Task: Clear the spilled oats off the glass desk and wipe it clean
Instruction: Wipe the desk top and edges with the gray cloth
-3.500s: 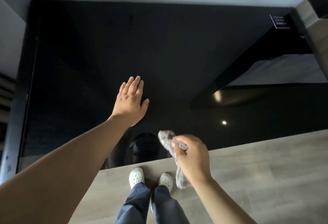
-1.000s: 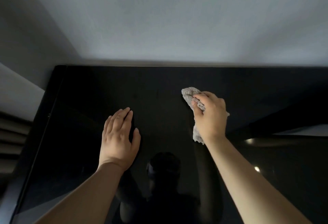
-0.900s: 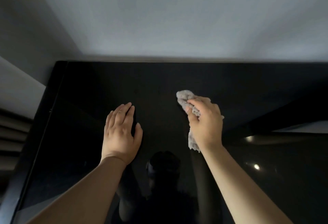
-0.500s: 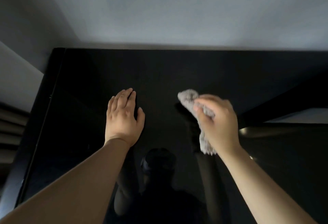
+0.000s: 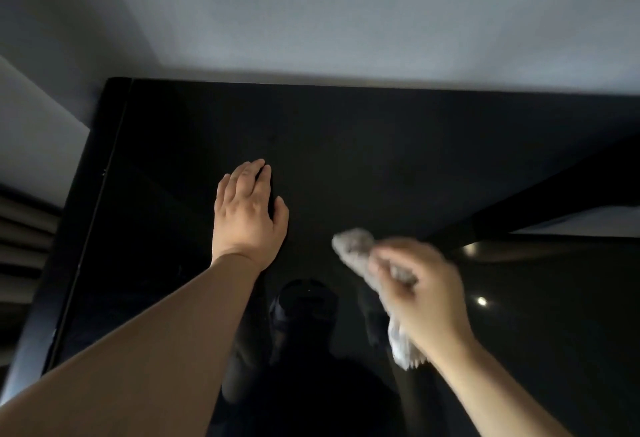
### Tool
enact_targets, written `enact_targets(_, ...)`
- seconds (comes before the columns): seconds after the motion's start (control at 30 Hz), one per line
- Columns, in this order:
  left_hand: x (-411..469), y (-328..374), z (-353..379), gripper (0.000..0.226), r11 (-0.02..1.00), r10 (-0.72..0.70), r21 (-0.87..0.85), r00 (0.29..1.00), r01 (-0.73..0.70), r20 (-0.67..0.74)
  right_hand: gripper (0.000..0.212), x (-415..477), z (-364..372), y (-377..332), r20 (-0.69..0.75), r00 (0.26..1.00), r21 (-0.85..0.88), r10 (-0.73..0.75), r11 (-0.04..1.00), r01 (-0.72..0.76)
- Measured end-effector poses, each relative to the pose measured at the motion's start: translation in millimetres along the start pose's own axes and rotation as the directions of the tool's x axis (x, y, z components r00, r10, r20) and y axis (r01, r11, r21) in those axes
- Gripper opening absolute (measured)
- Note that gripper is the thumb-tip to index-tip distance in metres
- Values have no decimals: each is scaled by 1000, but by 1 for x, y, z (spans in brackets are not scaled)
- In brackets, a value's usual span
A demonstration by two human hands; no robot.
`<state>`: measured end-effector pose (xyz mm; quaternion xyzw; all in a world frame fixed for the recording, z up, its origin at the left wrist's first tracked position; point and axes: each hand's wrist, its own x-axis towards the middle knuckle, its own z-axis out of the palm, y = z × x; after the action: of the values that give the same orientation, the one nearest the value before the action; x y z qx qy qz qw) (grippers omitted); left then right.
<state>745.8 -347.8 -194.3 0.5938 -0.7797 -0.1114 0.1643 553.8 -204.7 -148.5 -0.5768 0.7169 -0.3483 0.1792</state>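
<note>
Desk (image 5: 381,159): cloth (image 5: 355,249), right hand (image 5: 426,294) nearer

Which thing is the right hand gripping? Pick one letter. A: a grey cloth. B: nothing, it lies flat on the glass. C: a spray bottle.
A: the right hand grips a crumpled grey cloth, though motion blurs it; only the left hand lies flat on the glass desk.
</note>
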Motion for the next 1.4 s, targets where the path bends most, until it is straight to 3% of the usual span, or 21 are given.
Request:
enact_targets(0.13,-1,-1,0,49,1000,0,1,1000,0,-4,19,74,1,24,-245,966,-153,87,980,-127)
enact_targets(0.23,-1,-2,0,49,1000,4,7,1000,-4,-11,17,83,29,27,-295,938,-298,181,915,-270)
enact_targets(0.37,0,-2,2,49,1000,11,17,1000,-11,-11,20,25,37,6,-121,990,-379,73,918,-114)
enact_targets(0.47,-1,-1,2,49,1000,15,11,1000,-14,-14,20,-27,18,-3,67,997,-310,28,951,-6)
enact_targets(0.53,-1,-1,2,49,1000,14,8,1000,-14,-21,18,-48,6,-8,146,989,-212,40,977,-9)
enact_targets(0.63,0,-1,3,49,1000,20,15,1000,-19,-20,11,-42,-8,-7,85,994,-74,65,996,-58)
enact_targets(0.73,-1,-2,3,50,1000,26,17,999,-26,-20,14,8,-8,8,-152,986,-147,64,985,-86)
enact_targets(0.87,-1,-2,3,52,999,26,27,999,-25,-20,14,46,24,19,-229,966,-257,122,949,-181)
enact_targets(1.0,-1,-2,2,52,999,31,25,999,-30,-24,18,-15,35,2,-75,997,-313,27,948,-49)
enact_targets(1.1,-2,1,0,52,999,43,24,999,-43,2,23,-64,20,-4,60,998,-212,-5,977,17)
enact_targets(1.17,-9,0,-8,49,998,64,-21,998,-64,-7,15,-79,3,-7,108,994,-136,9,991,6)
enact_targets(1.27,-38,2,-30,46,983,92,-152,994,-101,-64,13,-59,-16,3,-27,999,-63,41,997,-43)
enact_targets(1.4,-109,1,-42,50,971,223,-94,974,-219,35,17,8,0,22,-198,970,-248,141,950,-189)
